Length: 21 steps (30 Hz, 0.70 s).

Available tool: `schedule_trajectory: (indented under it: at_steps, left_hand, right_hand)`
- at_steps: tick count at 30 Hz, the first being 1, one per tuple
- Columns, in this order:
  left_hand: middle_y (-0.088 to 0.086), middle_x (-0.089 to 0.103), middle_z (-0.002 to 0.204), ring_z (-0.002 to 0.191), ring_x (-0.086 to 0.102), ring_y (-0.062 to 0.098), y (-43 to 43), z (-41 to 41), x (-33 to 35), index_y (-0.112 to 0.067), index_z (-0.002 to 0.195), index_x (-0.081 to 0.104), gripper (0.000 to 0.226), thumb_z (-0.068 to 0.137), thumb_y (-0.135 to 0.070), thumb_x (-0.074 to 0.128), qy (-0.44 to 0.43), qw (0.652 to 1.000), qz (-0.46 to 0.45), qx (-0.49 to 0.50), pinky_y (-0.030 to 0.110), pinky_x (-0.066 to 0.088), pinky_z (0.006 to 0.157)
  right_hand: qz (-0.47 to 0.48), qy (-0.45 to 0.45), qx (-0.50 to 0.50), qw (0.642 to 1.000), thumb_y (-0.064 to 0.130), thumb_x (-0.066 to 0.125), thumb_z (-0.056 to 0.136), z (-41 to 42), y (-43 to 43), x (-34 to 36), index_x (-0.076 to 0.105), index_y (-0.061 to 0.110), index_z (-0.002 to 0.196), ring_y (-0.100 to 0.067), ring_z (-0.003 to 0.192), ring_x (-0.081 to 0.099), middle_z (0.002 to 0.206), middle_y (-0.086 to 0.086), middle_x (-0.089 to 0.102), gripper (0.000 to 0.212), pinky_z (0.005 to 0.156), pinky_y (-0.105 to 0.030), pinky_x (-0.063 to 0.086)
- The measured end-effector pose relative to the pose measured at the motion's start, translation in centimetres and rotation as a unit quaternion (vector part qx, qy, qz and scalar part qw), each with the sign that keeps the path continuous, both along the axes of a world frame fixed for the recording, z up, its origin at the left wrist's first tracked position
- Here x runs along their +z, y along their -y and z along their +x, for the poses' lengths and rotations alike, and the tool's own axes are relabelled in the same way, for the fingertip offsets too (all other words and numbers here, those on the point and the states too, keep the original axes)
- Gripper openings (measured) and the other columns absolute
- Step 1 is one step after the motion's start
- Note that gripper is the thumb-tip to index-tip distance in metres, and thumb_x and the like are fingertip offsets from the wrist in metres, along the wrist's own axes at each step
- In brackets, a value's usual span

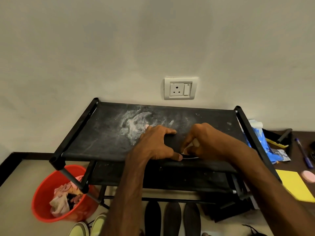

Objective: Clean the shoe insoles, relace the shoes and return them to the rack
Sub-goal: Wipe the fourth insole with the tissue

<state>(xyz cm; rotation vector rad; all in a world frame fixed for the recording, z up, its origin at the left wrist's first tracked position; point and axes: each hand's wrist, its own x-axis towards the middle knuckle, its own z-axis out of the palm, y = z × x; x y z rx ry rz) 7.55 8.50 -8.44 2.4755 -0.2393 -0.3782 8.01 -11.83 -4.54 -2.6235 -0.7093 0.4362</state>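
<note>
Left hand and right hand grip a shoe on the rack. Insoles lie below; much likely remains.

Red bucket at left — wall socket, yellow pad, blue pen at right

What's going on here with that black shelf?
A person is working at the top shelf of a black shoe rack. The left hand grips a dark thing with a white edge, probably a shoe, and the right hand pinches at it. Three dark insoles lie on the floor below. A red bucket holds cloths.
</note>
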Motion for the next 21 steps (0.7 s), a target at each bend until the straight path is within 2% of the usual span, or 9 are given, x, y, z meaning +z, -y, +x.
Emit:
schedule_trajectory:
  at_steps: [3,6,9,12,16,18,21]
  left_hand:
    - [-0.008,0.054,0.141,0.132,0.043,0.02,0.0,0.1,0.0,-0.039,0.143,0.053,0.108,0.043,-0.067,0.083,0.0,1.0,-0.002,0.004,0.048,0.043,0.109]
    - [-0.009,0.056,0.138,0.129,0.047,0.02,0.1,0.2,0.0,-0.04,0.142,0.053,0.115,0.035,-0.074,0.076,-0.007,1.0,-0.002,0.008,0.048,0.045,0.107]
    - [-0.01,0.06,0.133,0.125,0.051,0.019,0.1,0.2,-0.1,-0.041,0.14,0.054,0.115,0.032,-0.075,0.075,-0.01,1.0,-0.01,0.014,0.047,0.048,0.104]
    - [-0.01,0.058,0.135,0.125,0.051,0.019,0.1,0.1,-0.2,-0.041,0.139,0.055,0.114,0.032,-0.073,0.077,-0.012,1.0,-0.015,0.02,0.046,0.048,0.104]
    - [-0.008,0.054,0.139,0.13,0.045,0.021,0.1,-0.1,0.0,-0.04,0.141,0.054,0.107,0.041,-0.065,0.083,-0.003,1.0,-0.009,0.017,0.048,0.045,0.107]
    - [-0.007,0.054,0.139,0.129,0.044,0.021,0.1,-0.1,0.1,-0.041,0.142,0.053,0.109,0.04,-0.068,0.081,-0.003,1.0,-0.004,0.018,0.048,0.045,0.107]
    - [-0.006,0.054,0.138,0.127,0.045,0.022,0.2,0.0,0.1,-0.041,0.142,0.052,0.111,0.038,-0.071,0.078,-0.009,1.0,0.003,0.013,0.048,0.046,0.105]
  right_hand:
    - [-0.011,0.002,-0.003,1.0,0.015,0.078,0.084,0.0,0.1,-0.1,0.082,0.034,0.094,-0.008,0.094,0.07,0.099,0.011,0.077,0.022,0.086,-0.033,0.06]
    - [0.02,0.072,-0.043,0.996,0.018,0.079,0.084,0.2,-0.7,-1.1,0.081,0.032,0.096,-0.014,0.089,0.071,0.099,0.004,0.077,0.018,0.08,-0.037,0.062]
    - [0.026,0.117,-0.054,0.991,0.02,0.078,0.088,0.3,-1.6,-1.6,0.081,0.028,0.101,-0.016,0.088,0.07,0.101,0.001,0.077,0.016,0.08,-0.037,0.061]
    - [-0.008,0.068,-0.037,0.997,0.015,0.075,0.089,0.2,-1.5,-0.9,0.081,0.027,0.102,-0.016,0.093,0.071,0.106,0.001,0.076,0.019,0.083,-0.038,0.062]
    - [-0.029,-0.009,0.0,1.0,0.01,0.075,0.084,-0.5,-0.3,0.4,0.082,0.03,0.095,-0.01,0.09,0.071,0.098,0.008,0.078,0.024,0.082,-0.034,0.062]
    - [-0.022,0.002,-0.013,1.0,0.012,0.077,0.084,-0.4,-0.3,0.2,0.082,0.032,0.093,-0.008,0.09,0.07,0.098,0.01,0.077,0.022,0.082,-0.033,0.062]
    - [-0.003,0.063,-0.06,0.996,0.017,0.077,0.088,0.2,-1.0,-1.0,0.079,0.03,0.099,-0.015,0.094,0.069,0.106,0.002,0.074,0.017,0.083,-0.037,0.062]
